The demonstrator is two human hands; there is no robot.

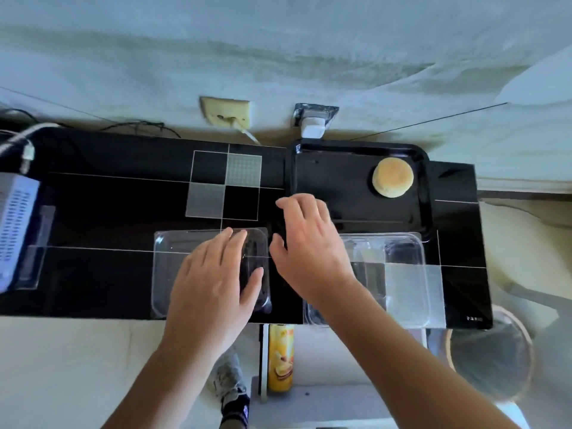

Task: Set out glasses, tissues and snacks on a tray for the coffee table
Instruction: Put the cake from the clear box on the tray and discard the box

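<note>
On the black desk [108,274], a black tray [424,181] sits at the far right by the wall, with one round bun [393,177] in its far right corner and the rest of its floor bare. Nearer the person lie two clear plastic containers: one [173,267] under the left hand [213,289], another [405,274] to the right, beside the right forearm.

The left hand lies flat on the left container, fingers spread and gripping nothing, apparently steadying it. The right hand [309,243] hovers between the containers with its fingers loosely curled toward the tray's near left corner; whether it holds anything small cannot be told, since its palm faces down.

The snack step seems to be in hand, and at an early stage: only one bun is out, and no glasses or tissues show on the tray. Something dark lies in the left container by the left fingers, but what it is cannot be made out.

Next, the person likely needs to lift a snack out of a container and set it on bare tray floor, apart from the bun. A yellow can [280,357] stands below the desk edge.
</note>
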